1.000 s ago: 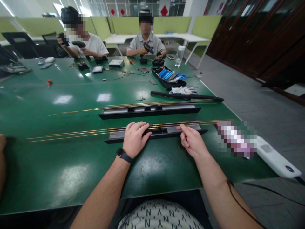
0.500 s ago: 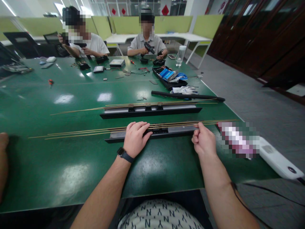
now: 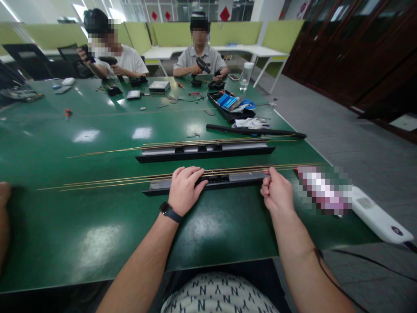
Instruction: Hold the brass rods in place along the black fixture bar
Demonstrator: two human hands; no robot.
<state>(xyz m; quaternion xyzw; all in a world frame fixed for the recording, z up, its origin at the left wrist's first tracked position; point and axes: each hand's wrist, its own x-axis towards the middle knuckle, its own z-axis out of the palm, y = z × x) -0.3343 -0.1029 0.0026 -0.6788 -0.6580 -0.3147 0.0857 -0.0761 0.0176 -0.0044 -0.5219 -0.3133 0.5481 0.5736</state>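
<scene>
A long black rail point(image 3: 241, 178) lies on the green table point(image 3: 97, 234) in front of me, with several thin brass rods point(image 3: 107, 181) running along its top and sticking out far to the left. My left hand point(image 3: 185, 189) rests on the middle of the rail, fingers curled over it and the rods. My right hand point(image 3: 276, 191) is closed near the rail's right end, pinching the rods there. A second black rail point(image 3: 205, 152) with its own brass rods point(image 3: 107, 151) lies parallel, a little farther away.
A white device point(image 3: 379, 217) and a blurred object point(image 3: 322, 189) lie at the table's right edge. A black tray point(image 3: 228, 114) of parts, white gloves point(image 3: 250, 123) and a black bar point(image 3: 254, 130) sit beyond. Two people work with tools at the far end. Another person's arm point(image 3: 3, 217) shows at the left edge.
My right hand slid right along the near rail and closed into a pinch at its right end. The rods shifted slightly. My left hand stayed put.
</scene>
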